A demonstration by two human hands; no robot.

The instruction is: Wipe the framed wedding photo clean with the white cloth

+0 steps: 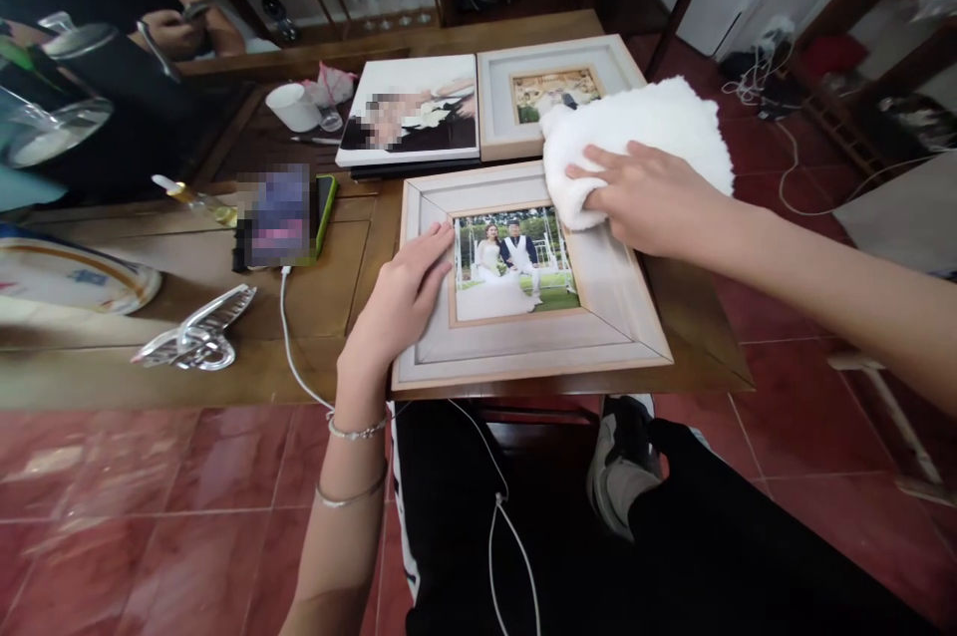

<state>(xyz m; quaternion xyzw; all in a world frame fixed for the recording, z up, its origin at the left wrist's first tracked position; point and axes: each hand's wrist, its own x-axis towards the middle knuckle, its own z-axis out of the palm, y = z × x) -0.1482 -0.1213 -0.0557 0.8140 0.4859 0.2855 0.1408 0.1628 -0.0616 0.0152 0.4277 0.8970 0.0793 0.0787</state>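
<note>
A wide white picture frame (515, 349) lies on the table's near edge, its inset photo (485, 292) showing two people seated on a swing outdoors. My left hand (404, 297) rests on the frame's left border, fingers extended and holding nothing. Near the upper right corner, my right hand (643, 197) presses a fluffy white towel (665, 113) with fingers bent into its fold. The towel covers that corner and part of a second framed photo (493, 83) behind. To that one's left lies a photo panel (419, 78) with a white border.
The wooden table (329, 327) also bears a silver hair claw clip (198, 332), a phone (325, 207) with a white cable (288, 347), a dropper bottle (201, 202), a white cup (290, 108) and a dark canister (112, 78). Another person's hand (175, 30) is across the table.
</note>
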